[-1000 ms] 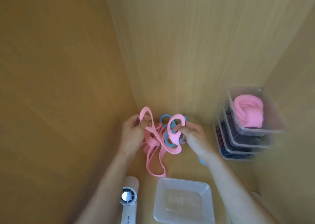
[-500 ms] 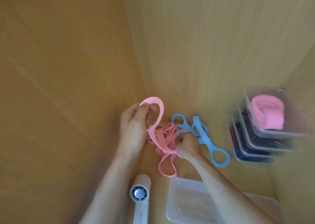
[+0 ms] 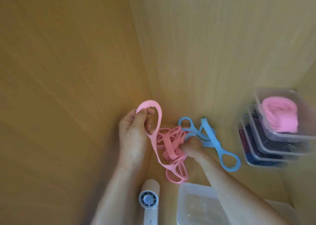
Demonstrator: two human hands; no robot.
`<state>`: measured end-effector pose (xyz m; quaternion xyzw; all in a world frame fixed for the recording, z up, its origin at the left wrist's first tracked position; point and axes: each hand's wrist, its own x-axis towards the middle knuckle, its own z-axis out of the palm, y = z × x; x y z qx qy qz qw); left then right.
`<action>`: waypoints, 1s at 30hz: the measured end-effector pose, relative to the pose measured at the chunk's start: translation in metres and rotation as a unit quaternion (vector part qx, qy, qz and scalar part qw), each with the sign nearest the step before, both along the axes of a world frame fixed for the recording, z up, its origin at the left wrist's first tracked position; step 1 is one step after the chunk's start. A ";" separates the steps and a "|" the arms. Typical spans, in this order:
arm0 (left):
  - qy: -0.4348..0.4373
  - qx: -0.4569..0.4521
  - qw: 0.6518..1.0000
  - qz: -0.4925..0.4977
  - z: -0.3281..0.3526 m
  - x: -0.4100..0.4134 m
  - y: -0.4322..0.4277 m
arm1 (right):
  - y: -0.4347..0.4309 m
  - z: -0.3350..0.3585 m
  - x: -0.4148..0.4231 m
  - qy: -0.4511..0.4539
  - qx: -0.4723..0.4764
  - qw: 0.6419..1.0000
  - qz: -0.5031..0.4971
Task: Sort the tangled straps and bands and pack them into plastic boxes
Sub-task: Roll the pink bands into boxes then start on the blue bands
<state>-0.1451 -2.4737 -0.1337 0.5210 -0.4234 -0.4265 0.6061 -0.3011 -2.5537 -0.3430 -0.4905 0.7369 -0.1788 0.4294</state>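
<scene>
Pink straps (image 3: 167,143) in L grip (image 3: 132,135)

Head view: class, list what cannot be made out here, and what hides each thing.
1. Lower boxes, head view: contents dark and blurred, covered by the top box.
2. Right hand, head view: fingertips buried in the pink straps; which strap they pinch cannot be told.
3. Fan, head view: the bottom edge cuts off its body and lettering.
4. Near box, head view: the right forearm and the bottom edge hide part.
</scene>
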 end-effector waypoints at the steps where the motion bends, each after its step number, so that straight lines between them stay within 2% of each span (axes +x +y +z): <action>1: 0.012 0.006 1.000 0.000 0.000 0.000 -0.001 | 0.001 0.000 -0.004 -0.051 -0.003 0.998 -0.033; 4: 0.036 0.020 0.999 -0.010 -0.001 -0.004 -0.005 | 0.006 0.009 -0.017 -0.177 -0.033 0.978 -0.101; 10: 0.009 0.045 0.998 -0.036 -0.005 -0.009 -0.013 | 0.011 0.058 -0.035 -0.213 -0.129 0.965 -0.081; 13: 0.000 0.067 0.996 -0.061 -0.005 -0.014 -0.017 | 0.017 0.095 -0.039 -0.264 -0.174 0.947 -0.056; 18: -0.018 0.081 0.994 -0.069 0.000 -0.019 -0.024 | 0.025 0.148 -0.046 -0.275 -0.280 0.920 -0.017; 24: 0.000 0.048 0.997 -0.055 0.015 -0.021 -0.036 | 0.027 0.188 -0.063 -0.220 -0.417 0.882 0.003; 30: 0.018 -0.019 0.991 -0.134 0.023 -0.026 -0.041 | 0.036 0.213 -0.063 -0.226 -0.458 0.860 0.021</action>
